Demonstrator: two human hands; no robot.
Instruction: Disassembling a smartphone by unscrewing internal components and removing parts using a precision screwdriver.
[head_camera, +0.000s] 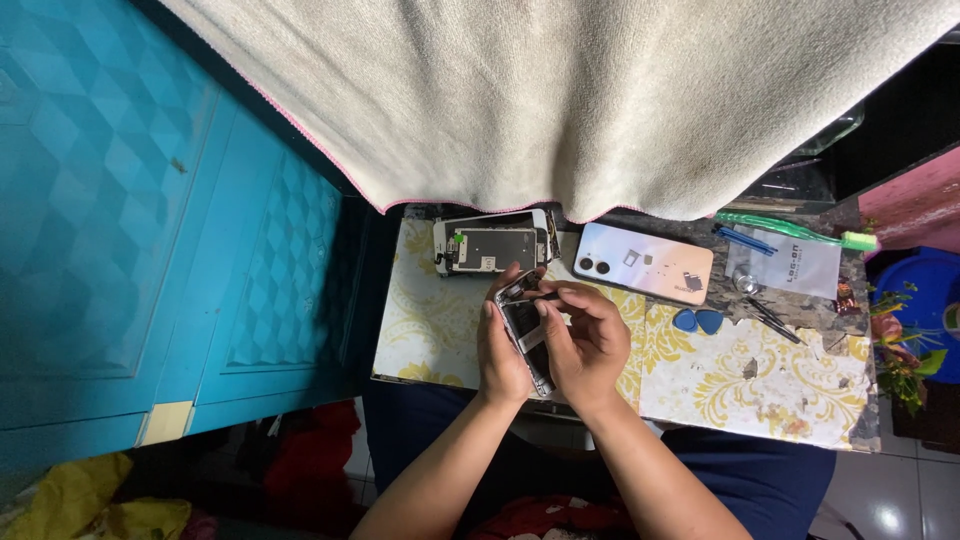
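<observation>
Opened phone (524, 330) gripped by both hands, fingers curled.

Both hands cover most of the opened phone (527, 330); a hanging beige towel (560, 90) hides the surface's (760, 385) far edge; small parts beside the blue picks (698, 320) are too tiny to identify

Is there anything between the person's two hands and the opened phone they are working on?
Nothing visible. The left hand and the right hand both hold the opened phone directly, above the patterned table.
</observation>
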